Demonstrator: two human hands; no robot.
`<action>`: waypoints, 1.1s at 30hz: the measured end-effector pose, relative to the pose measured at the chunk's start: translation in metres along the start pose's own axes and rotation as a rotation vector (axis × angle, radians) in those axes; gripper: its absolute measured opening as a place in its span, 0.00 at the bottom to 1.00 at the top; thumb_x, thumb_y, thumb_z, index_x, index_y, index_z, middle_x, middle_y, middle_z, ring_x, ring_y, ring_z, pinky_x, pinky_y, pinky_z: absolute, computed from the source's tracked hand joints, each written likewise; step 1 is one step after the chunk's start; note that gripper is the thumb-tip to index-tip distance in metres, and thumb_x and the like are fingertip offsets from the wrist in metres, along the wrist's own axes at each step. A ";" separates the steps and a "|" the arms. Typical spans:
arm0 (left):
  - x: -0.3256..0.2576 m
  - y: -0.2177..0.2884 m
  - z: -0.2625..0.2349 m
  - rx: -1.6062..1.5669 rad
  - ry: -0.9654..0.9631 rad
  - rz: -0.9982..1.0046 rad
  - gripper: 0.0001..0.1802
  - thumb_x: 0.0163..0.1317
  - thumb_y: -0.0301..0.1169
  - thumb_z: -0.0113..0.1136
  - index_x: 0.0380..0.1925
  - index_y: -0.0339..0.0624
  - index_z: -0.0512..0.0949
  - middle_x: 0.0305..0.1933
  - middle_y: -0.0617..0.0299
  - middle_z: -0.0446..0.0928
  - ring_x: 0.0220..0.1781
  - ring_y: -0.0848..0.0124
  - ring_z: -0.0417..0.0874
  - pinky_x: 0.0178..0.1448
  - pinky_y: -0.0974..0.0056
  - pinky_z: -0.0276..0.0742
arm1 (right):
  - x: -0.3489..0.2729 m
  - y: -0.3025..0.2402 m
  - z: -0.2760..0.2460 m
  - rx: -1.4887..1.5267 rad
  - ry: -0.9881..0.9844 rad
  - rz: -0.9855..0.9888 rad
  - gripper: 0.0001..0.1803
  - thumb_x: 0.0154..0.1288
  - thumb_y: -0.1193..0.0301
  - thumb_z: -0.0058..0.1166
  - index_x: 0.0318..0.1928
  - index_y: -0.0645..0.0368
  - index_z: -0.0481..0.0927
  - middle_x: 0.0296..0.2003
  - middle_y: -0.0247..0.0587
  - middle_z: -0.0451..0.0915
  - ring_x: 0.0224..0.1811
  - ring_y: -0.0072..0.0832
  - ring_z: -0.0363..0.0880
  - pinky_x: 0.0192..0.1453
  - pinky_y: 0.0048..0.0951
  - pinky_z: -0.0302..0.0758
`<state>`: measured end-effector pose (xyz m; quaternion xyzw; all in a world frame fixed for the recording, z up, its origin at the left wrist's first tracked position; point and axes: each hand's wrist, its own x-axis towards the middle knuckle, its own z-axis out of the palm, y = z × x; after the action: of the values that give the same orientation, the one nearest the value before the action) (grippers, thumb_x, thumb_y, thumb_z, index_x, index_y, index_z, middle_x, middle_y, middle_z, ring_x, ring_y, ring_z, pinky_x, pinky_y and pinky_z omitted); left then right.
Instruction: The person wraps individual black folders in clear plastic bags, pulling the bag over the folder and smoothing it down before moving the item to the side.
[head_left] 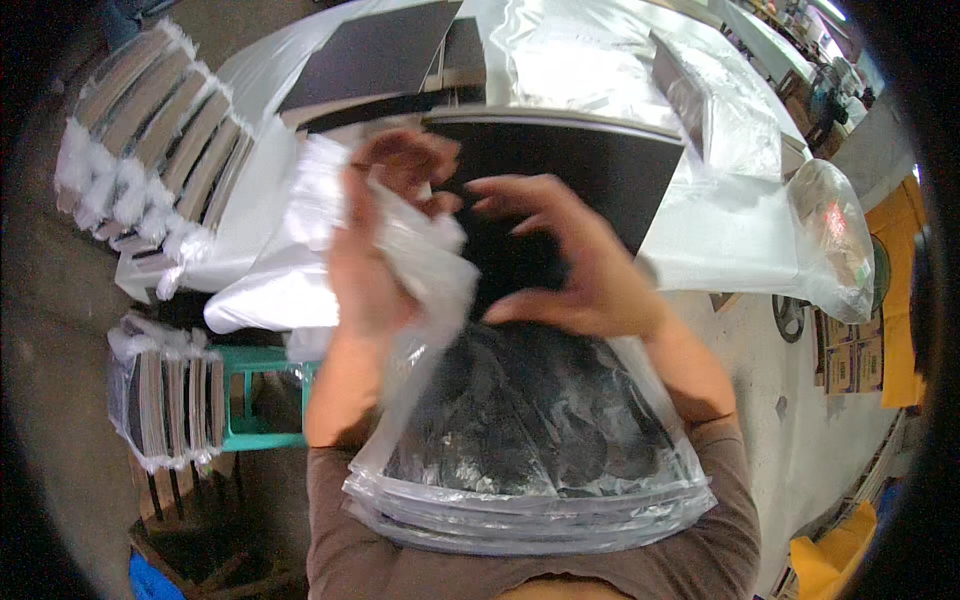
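Note:
A black flat panel (590, 165) with a pale edge lies in front of me on the table. Nearer my body, a clear plastic bag (520, 510) covers black sheet material, its layered edges against my chest. My left hand (375, 230) is blurred, with its fingers curled in and loose translucent film (435, 250) of the bag bunched against its palm. Over the black surface, my right hand (590, 260) is curved with thumb and fingers apart, and nothing shows between them.
White plastic sheeting (720, 245) covers the table. Dark panels (370, 60) lie at its far side, a wrapped stack (715, 110) at far right. At left are bagged stacks (160, 110), more bagged panels (165, 400) and a green stool (265, 395). A clear bag (835, 240) hangs at right.

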<state>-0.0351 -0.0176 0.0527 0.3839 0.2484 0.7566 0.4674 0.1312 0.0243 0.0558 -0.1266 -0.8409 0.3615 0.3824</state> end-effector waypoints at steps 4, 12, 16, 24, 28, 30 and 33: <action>0.002 -0.028 0.029 -0.069 -0.141 0.016 0.32 0.57 0.50 0.45 0.57 0.45 0.55 0.55 0.55 0.64 0.55 0.66 0.66 0.56 0.62 0.62 | -0.004 0.016 0.028 0.283 0.344 0.123 0.19 0.46 0.68 0.62 0.37 0.62 0.71 0.31 0.35 0.72 0.33 0.20 0.69 0.35 0.19 0.66; -0.007 -0.054 0.020 0.091 0.039 -0.401 0.11 0.58 0.34 0.53 0.34 0.38 0.75 0.32 0.66 0.75 0.32 0.78 0.74 0.37 0.72 0.70 | -0.028 0.055 0.013 0.846 0.624 0.476 0.10 0.54 0.70 0.56 0.27 0.63 0.72 0.23 0.28 0.72 0.28 0.13 0.66 0.33 0.14 0.63; 0.000 -0.077 -0.005 0.322 -0.010 -0.293 0.10 0.57 0.35 0.54 0.31 0.40 0.75 0.28 0.68 0.75 0.29 0.79 0.73 0.32 0.73 0.69 | -0.009 0.037 0.015 0.230 0.727 0.252 0.08 0.53 0.74 0.56 0.30 0.64 0.73 0.23 0.29 0.72 0.30 0.13 0.69 0.38 0.14 0.65; -0.009 -0.068 0.019 -0.038 -0.122 -0.487 0.14 0.53 0.34 0.59 0.36 0.40 0.73 0.33 0.66 0.74 0.33 0.77 0.75 0.35 0.70 0.72 | -0.010 0.031 -0.019 -0.260 0.453 0.210 0.12 0.51 0.79 0.52 0.38 0.57 0.76 0.37 0.34 0.78 0.44 0.21 0.73 0.54 0.36 0.56; -0.002 -0.076 0.018 -0.152 -0.027 -0.546 0.15 0.53 0.32 0.58 0.40 0.40 0.70 0.37 0.63 0.74 0.36 0.74 0.76 0.37 0.69 0.73 | -0.007 0.034 -0.004 -0.765 0.528 -0.021 0.15 0.53 0.79 0.47 0.42 0.53 0.75 0.38 0.32 0.78 0.45 0.24 0.74 0.59 0.46 0.40; 0.001 -0.078 0.013 -0.199 0.018 -0.560 0.15 0.53 0.31 0.58 0.41 0.41 0.70 0.38 0.62 0.74 0.37 0.73 0.76 0.38 0.69 0.73 | -0.010 0.037 -0.003 -0.679 0.571 0.051 0.16 0.51 0.79 0.49 0.43 0.54 0.73 0.37 0.38 0.77 0.41 0.23 0.75 0.57 0.37 0.51; 0.001 -0.074 0.013 -0.209 -0.009 -0.518 0.15 0.52 0.29 0.58 0.40 0.42 0.70 0.38 0.63 0.73 0.38 0.73 0.76 0.38 0.69 0.73 | -0.017 0.042 -0.010 -0.278 0.563 0.321 0.18 0.49 0.77 0.54 0.44 0.57 0.72 0.33 0.41 0.77 0.31 0.22 0.74 0.49 0.27 0.61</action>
<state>0.0137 0.0158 0.0063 0.2606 0.2566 0.6318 0.6834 0.1475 0.0505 0.0209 -0.4027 -0.7130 0.2499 0.5167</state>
